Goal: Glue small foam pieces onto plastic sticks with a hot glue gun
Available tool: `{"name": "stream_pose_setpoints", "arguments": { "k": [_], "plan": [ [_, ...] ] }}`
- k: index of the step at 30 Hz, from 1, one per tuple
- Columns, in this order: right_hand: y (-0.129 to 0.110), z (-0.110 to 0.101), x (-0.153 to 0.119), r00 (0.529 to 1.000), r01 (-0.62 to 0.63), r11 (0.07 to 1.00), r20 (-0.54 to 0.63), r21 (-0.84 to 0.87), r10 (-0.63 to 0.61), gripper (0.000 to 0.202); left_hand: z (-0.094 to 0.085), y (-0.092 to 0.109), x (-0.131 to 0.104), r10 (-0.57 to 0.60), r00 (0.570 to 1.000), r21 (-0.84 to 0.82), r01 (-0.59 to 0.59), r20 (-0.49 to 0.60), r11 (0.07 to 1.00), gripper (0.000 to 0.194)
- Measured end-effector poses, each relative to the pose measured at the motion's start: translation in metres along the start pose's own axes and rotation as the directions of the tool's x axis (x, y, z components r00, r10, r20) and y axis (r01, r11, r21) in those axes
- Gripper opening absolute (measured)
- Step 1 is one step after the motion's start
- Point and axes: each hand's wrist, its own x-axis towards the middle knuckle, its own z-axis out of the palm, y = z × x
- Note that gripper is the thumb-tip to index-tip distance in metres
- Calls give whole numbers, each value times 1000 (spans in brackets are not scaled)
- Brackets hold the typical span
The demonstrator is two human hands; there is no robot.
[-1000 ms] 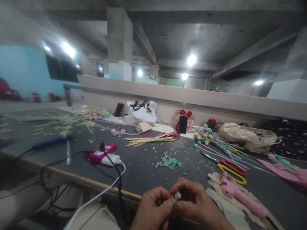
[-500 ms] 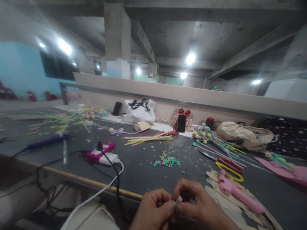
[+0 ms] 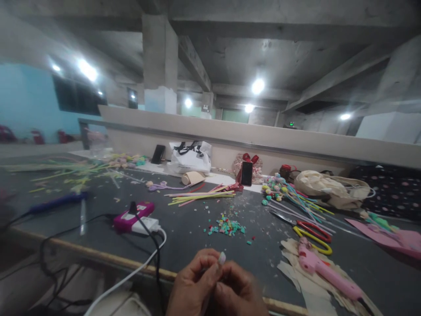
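Observation:
My left hand (image 3: 197,281) pinches a small pale piece (image 3: 222,258) between thumb and forefinger, low in the middle of the view. Pressed close against it on the right, my right hand (image 3: 235,287) has its fingers curled together; what they hold, if anything, is hidden. Beyond both hands lies a loose pile of small teal, red and yellow bits (image 3: 228,225) on the dark table (image 3: 184,224). To the right, a pink glue gun (image 3: 329,272) rests on torn beige paper (image 3: 296,281).
Scissors with red and yellow handles (image 3: 312,232) lie right of the pile. Coloured strips (image 3: 200,196) are behind it. At left are a magenta power strip (image 3: 131,217), a white cable (image 3: 131,274) and a blue tool (image 3: 55,202).
Both hands have moved left, and the pale piece now shows above the left fingertips. The right hand has turned and closed in against the left. The view has shifted slightly.

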Motion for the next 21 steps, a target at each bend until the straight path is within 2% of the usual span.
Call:
{"name": "stream_pose_setpoints", "arguments": {
  "k": [3, 8, 12, 15, 17, 19, 21],
  "plan": [
    [-6, 5, 3, 1000, -5, 1000, 29, -16, 5, 27, -1, 1, -1, -32, 999, -33, 31, -31, 999, 22],
    [-9, 4, 4, 999, -48, 999, -11, -24, 48, 30, -4, -4, 0, -80, 997, -65, 78, -18, 995, 23],
    [-9, 1, 2, 994, -104, 994, 18, -17, 104, 30, -7, -13, 2, -156, 985, -64, 160, 68, 985, 24],
    [-20, -6, -1, 995, -55, 977, 69, -204, 71, 26, -7, -14, 3, -166, 981, -49, 172, 102, 984, 27],
    [-35, -15, 0, 997, -16, 891, 63, -454, 50, 18, -7, -10, 4, -154, 986, -33, 156, 70, 987, 28],
    [-55, -27, 5, 997, 2, 720, 58, -694, 53, 14, -8, -5, 5, -139, 989, -24, 140, 47, 990, 29],
    [-74, -40, 16, 996, 42, 590, 79, -806, 37, 12, -8, -2, 6, -151, 988, -17, 152, 41, 988, 29]
  ]
}}
